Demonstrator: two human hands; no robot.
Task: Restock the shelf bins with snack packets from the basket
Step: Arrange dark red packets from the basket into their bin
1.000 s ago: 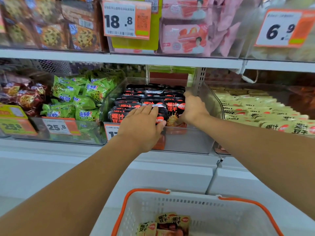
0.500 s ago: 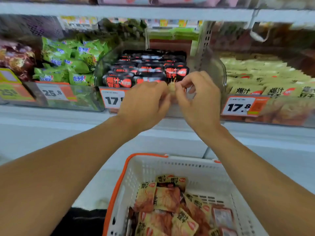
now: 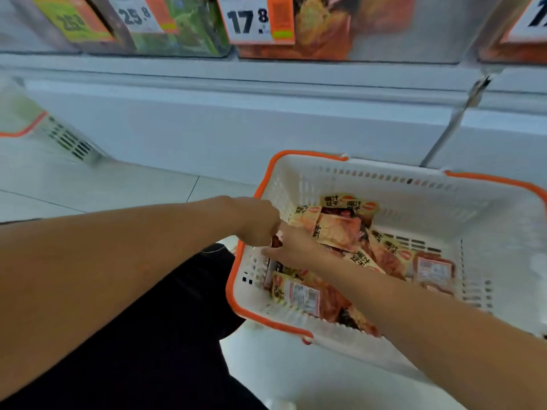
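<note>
A white basket point(image 3: 393, 184) with an orange rim is seen on the pale tiled floor point(image 3: 124, 187), just in front of the white shelf base point(image 3: 266, 113). Inside it a loose heap of snack packets point(image 3: 340, 232) is held — yellow-and-orange wrappers printed with dark characters, some turned label-side up, one reddish packet point(image 3: 433, 272) lying apart toward the right wall. Both hands are lowered into the basket's left end. The left hand point(image 3: 257, 221) is seen from the back with its fingers curled downward at the rim; a dark packet edge point(image 3: 276, 242) appears just below the knuckles, and seems to be pinched there, though the fingertips are hidden. The right hand point(image 3: 291, 247) is laid across the heap with fingers extended toward the left wall, touching the packets; whether anything is gripped by it cannot be told. Along the top edge the shelf bins are partly shown: a clear bin point(image 3: 189, 39) of green packets behind a price tag point(image 3: 139, 14) reading 25.8, and beside it an orange-fronted bin point(image 3: 325, 39) with a tag point(image 3: 251, 20) reading 17.8. A second basket's corner point(image 3: 44, 125) is visible far left — blurred. Dark trousers point(image 3: 162, 321) fill the lower left.
</note>
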